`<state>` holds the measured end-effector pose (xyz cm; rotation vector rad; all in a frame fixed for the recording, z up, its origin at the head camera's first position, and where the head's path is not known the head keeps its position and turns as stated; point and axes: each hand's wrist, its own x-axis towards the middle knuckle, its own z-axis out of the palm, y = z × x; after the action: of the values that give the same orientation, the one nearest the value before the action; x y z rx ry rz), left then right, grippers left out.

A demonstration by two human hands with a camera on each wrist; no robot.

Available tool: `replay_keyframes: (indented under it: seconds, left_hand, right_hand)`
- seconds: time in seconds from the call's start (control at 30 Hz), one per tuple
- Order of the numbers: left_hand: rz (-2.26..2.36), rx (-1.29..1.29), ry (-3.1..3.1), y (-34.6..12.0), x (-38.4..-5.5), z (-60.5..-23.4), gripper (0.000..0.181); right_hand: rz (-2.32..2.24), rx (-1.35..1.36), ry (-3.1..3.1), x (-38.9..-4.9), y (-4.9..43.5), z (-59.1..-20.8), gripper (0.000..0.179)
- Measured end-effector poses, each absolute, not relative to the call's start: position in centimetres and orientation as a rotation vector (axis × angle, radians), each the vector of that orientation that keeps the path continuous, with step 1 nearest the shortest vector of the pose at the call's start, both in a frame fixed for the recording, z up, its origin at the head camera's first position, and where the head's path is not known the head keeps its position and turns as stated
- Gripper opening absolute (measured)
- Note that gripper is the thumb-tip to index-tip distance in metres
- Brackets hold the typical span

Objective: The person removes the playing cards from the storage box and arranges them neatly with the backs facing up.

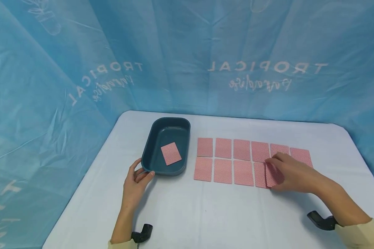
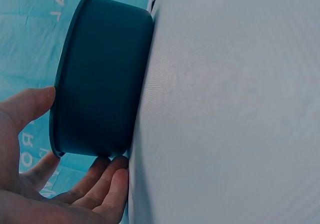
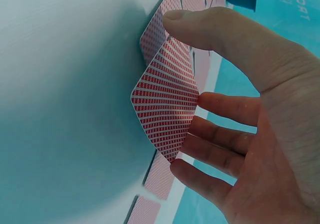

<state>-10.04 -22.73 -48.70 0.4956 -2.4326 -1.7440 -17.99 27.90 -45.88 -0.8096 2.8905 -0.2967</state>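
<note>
My left hand (image 1: 135, 185) holds the near-left corner of a dark teal plastic tray (image 1: 166, 133); in the left wrist view the thumb touches the tray's rim and the other fingers meet its side. Inside the tray lies one red-and-white patterned playing card (image 1: 171, 153), back up. At the right, my right hand (image 1: 294, 176) pinches another playing card (image 3: 162, 101) by its edges between thumb and fingers. That card is tilted off the table and partly covers the card (image 1: 259, 174) to its left in the near row. The hand hides parts of the far row's right end.
Two rows of face-down cards (image 1: 222, 148) lie right of the tray on a white-covered table (image 1: 205, 214). Blue curtains (image 1: 187, 52) with white lettering hang behind and at the left. A black wrist mount (image 1: 322, 220) sits at each wrist.
</note>
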Motion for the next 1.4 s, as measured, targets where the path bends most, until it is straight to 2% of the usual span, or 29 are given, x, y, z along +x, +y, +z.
replay_keyframes:
  seconds: [0.23,0.7,1.07,1.27,1.4]
  left_hand:
    - [-1.704,0.499,-2.442,-22.9,-10.1,-48.6,0.071]
    - [-1.733,0.5,-2.427,-22.7,-10.6,-48.6,0.071]
    - [-1.791,0.491,-2.415,-21.7,-9.7,-46.1,0.069]
    - [-1.763,0.494,-2.415,-22.5,-10.0,-47.8,0.071]
    - [-1.732,0.499,-2.433,-22.7,-9.9,-48.9,0.071]
  right_hand:
    - [-0.345,-0.777,2.87,-17.7,29.2,-46.0,0.081]
    - [-0.307,-0.701,2.874,-17.8,29.9,-45.8,0.093]
    - [-0.312,-0.69,2.872,-17.3,30.0,-46.3,0.095]
    - [-0.316,-0.735,2.87,-17.8,29.5,-45.7,0.1]
    - [-0.335,-0.783,2.866,-18.1,28.7,-45.2,0.094]
